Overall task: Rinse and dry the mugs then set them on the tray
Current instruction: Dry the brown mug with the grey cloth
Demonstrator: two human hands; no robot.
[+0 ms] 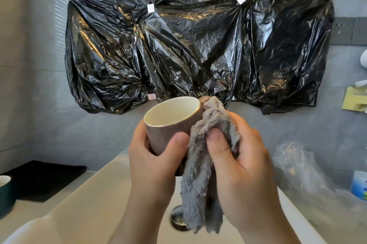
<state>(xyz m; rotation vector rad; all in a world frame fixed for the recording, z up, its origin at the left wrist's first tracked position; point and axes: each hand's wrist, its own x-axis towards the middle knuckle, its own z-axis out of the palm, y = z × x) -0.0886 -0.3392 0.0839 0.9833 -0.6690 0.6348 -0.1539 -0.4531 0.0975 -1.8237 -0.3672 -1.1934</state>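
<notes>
Obs., head view.

1. L hand [156, 156] gripped a taupe ceramic mug w/ cream glazed interior [168, 124]. Fingers were curled round the far side of the body and the thumb lay across the near wall.
2. Mug pos.: held in the air above the white sink basin [99, 204], tilted, w/ the mouth facing up and toward the L.
3. R hand [244, 168] gripped a grey fluffy microfibre cloth [200, 184], thumb pinching it against curled fingers.
4. Upper part of the cloth was pressed to the mug's R side, over the handle area. Only a small bit of the handle showed near the rim.
5. Lower end of the cloth hung loose over the basin, in front of the round metal drain fitting [176, 222], partly hiding it.

Counter, L side:
- A flat black rectangular tray [45, 178] lay near the wall, well apart from the held mug.
- A dark green mug w/ pale interior [5, 192] stood at the frame's L edge, cut off. Couldn't tell whether it was on the tray or just beside its near corner.

Wall behind: crinkled black plastic sheeting [198, 35], fixed w/ small white tape tabs.

R side:
- A crumpled clear plastic bag [294, 164] lay on the counter.
- A blue-and-white container [360, 186] stood just beside it at the frame edge.
- A yellow item [355, 100] sat higher up by the wall; type not discernible.
</notes>
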